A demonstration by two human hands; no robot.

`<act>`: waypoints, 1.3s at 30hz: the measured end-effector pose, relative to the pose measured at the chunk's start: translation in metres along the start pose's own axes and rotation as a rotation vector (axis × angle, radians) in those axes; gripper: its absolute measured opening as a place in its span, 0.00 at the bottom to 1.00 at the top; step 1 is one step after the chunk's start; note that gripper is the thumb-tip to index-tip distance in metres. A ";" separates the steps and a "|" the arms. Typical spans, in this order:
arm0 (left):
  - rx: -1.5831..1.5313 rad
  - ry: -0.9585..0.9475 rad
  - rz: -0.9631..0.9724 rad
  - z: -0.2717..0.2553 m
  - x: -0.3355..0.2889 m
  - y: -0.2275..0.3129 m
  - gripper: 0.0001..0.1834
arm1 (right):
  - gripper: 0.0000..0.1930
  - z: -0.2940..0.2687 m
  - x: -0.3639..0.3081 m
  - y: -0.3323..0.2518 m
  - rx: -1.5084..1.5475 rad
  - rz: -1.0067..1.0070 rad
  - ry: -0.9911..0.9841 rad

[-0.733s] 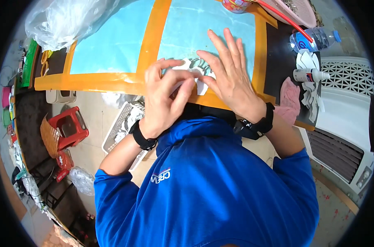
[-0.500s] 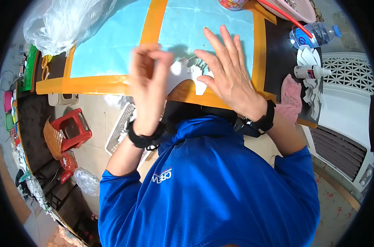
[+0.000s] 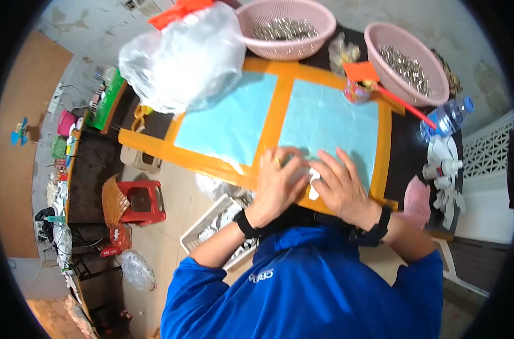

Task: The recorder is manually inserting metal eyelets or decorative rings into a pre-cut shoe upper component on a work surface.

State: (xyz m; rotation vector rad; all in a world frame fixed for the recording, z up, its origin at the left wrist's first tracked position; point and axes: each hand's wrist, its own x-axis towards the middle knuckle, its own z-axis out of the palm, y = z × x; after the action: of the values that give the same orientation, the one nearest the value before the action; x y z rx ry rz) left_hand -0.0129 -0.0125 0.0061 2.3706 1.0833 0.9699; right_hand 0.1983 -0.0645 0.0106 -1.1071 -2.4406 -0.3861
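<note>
Worktop: covered by light-blue sheets (image 3: pixel 333 121) bordered with orange tape, under and beyond the fingers. Translucent plastic bag (image 3: pixel 183 62): beyond and left of the fingers; whitish, contents not distinguishable. Pink plastic basket, left (image 3: pixel 279 52): straight out past the fingers, holding many small silvery metal pieces (image 3: pixel 285 29). Pink plastic basket, right (image 3: pixel 391 83): beyond and right of them, tilted in view, similar metal load. White slotted crate (image 3: pixel 191 244): on the floor, left of and nearer the body than the fingers; white and grey pieces inside. Blue-capped clear bottle (image 3: pixel 446 118): right of and beyond the right fingers, lying over; fill cannot be told.

Left hand (image 3: pixel 279 181): fingers curled, close together, thumb near the index. Right hand (image 3: pixel 344 192): fingers bent and slightly spread. Cannot tell whether either pinches.

Printed cup (image 3: pixel 356 95): beyond the right fingertips; interior not readable. White squeeze bottle (image 3: pixel 443 168): well right of the right fingers. White cut piece (image 3: pixel 314 186): between both hands' fingers, partly covered, near edge over orange tape.
</note>
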 end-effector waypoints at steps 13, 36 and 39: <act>-0.080 -0.012 -0.004 0.005 0.005 -0.013 0.09 | 0.08 -0.002 -0.006 -0.001 0.293 -0.307 0.036; -0.453 -0.085 -0.224 -0.003 0.004 -0.025 0.11 | 0.41 -0.026 -0.026 -0.019 0.919 0.477 -0.137; -0.384 -0.100 -0.323 -0.006 0.011 -0.014 0.13 | 0.39 -0.032 -0.022 -0.014 0.990 0.602 -0.242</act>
State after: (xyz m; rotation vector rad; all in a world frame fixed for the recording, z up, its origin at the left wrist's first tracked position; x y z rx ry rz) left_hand -0.0191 0.0052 0.0067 1.8491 1.0862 0.8435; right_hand 0.2092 -0.1005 0.0265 -1.3156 -1.8724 1.0640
